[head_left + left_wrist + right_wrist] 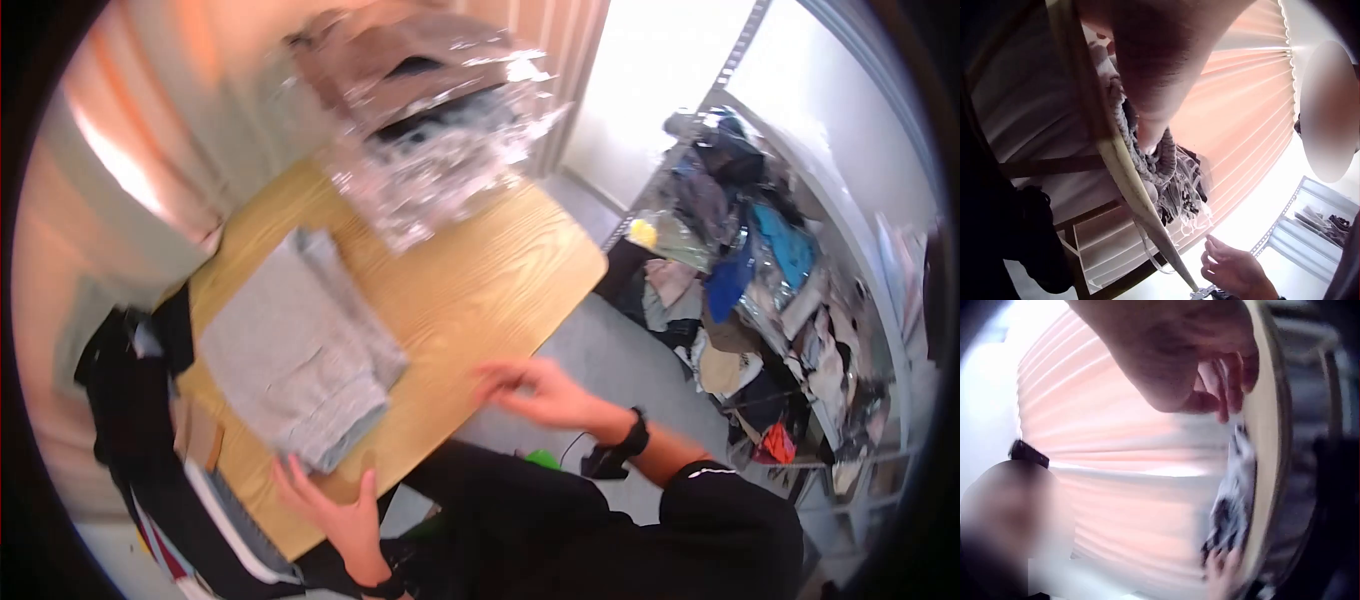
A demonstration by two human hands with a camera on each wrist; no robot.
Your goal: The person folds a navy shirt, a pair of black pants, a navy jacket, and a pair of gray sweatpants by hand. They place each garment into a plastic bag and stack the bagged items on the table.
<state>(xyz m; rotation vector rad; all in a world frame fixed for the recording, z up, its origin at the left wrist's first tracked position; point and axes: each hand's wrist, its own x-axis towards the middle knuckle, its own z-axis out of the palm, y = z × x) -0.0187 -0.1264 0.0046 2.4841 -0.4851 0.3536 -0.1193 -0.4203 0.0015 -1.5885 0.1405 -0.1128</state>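
A folded grey garment (290, 340) with a gathered waistband lies flat on the wooden table (500, 280). My left hand (340, 515) is at its near end, fingers extended at the waistband and thumb spread apart. From the left wrist view, the fingers reach over the table edge to the bunched waistband (1125, 131). My right hand (545, 392) hovers by the table's near edge, right of the garment. Its fingers are loosely bent with nothing between them, as the right wrist view also shows.
Clothes in clear plastic bags (440, 120) are piled at the table's far end. Black clothing (120, 390) hangs at the left side. To the right, a metal rack (740, 50) stands by a big heap of bagged clothes (750, 270). A pleated curtain (1241, 94) lines the wall.
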